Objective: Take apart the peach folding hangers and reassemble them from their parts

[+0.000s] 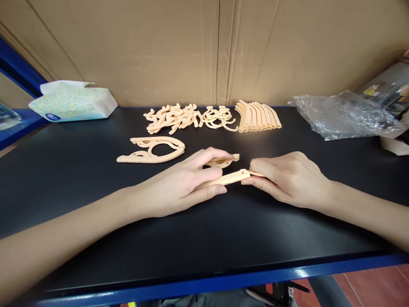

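My left hand (182, 181) is closed around a peach-coloured plastic hanger arm (235, 177), thumb below and fingers above. The arm's end, with a round hole, points to the right. My right hand (289, 177) pinches a thin peach hanger piece (257, 173) that meets this end; most of the piece is hidden by the fingers. Just behind my left fingers lies another peach hanger piece (220, 162), partly covered by them. A folded hanger (150, 159) rests on the black table (191, 243), left of and beyond my left hand.
Along the back lie a heap of small hanger arms (174, 117), a cluster of hooks (217, 116) and a row of curved arms (258, 117). A tissue pack (75, 102) stands back left, clear plastic bags (345, 115) back right. Cardboard (166, 51) closes off the rear.
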`<state>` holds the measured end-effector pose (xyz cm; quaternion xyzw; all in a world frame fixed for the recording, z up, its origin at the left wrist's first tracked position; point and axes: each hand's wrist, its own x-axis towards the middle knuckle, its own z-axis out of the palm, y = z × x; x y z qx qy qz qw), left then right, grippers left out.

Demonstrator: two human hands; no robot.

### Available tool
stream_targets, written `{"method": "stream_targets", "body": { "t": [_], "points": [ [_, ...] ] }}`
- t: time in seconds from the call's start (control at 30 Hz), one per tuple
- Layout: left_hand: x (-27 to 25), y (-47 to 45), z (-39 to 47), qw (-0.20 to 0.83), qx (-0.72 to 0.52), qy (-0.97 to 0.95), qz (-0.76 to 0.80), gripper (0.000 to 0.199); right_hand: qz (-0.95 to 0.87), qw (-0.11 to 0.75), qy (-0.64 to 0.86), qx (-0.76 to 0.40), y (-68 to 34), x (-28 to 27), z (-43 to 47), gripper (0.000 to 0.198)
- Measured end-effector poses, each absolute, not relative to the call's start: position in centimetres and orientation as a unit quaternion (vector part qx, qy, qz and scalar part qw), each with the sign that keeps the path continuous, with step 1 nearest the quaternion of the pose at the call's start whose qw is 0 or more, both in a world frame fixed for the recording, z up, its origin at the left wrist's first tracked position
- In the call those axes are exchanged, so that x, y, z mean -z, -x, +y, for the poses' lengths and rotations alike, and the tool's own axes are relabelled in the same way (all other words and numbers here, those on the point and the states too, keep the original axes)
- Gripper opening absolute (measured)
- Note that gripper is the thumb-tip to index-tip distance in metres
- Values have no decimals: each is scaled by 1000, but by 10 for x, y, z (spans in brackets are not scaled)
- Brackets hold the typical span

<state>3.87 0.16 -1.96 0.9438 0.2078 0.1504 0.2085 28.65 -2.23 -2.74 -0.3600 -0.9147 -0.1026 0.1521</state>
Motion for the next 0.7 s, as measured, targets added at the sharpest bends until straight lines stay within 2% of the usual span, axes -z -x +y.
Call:
{"method": "stream_targets", "body": {
  "t": [0.5, 0.7],
  "points": [
    [20, -39, 2, 218, -142, -943, 208, 21, -904, 159, 291, 271, -286, 22, -24, 43],
    [21, -39, 2, 227, -159, -938, 208, 22, -901, 158, 289, 282, -285, 20, -24, 42]
  ]
}}
